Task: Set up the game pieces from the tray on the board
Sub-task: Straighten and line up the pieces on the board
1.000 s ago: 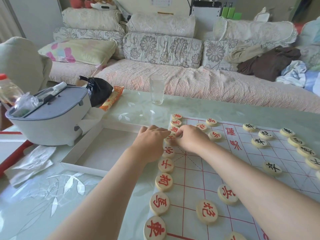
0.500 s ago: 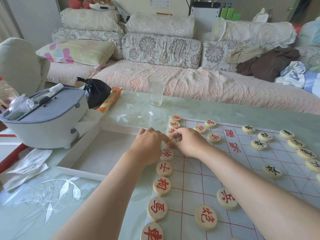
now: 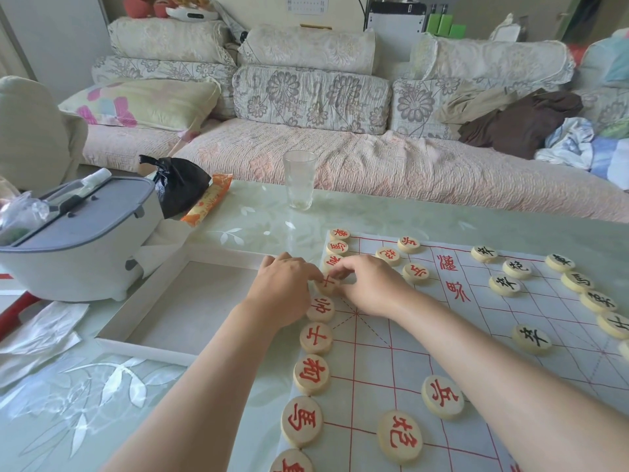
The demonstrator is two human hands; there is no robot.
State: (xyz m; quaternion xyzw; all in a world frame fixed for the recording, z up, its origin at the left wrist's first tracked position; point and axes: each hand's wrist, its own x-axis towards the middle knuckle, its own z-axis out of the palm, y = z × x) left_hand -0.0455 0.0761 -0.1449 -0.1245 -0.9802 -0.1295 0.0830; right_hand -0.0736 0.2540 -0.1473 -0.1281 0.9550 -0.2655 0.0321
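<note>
Board [image 3: 476, 338]: lying flat on the right, its red grid running away from the person.
Tray [image 3: 146, 350]: sitting just beside the Board's left edge, on the left of both hands.
Red column [image 3: 316, 338]: running near to far along the Board's left edge, its pieces sitting close together.
Left hand [image 3: 284, 289]: reaching in from the Tray side, fingers curling down at the left rim of one piece. I cannot tell if it is gripping or only steadying.
Right hand [image 3: 369, 287]: reaching in from the Board side, thumb and forefinger pinching that piece's far-right rim.
Red piece [image 3: 327, 283]: lying in the Red column, directly between the two hands and touching both.
Coming move, likely: squaring it on the column's line, both hands being equally near.
</note>
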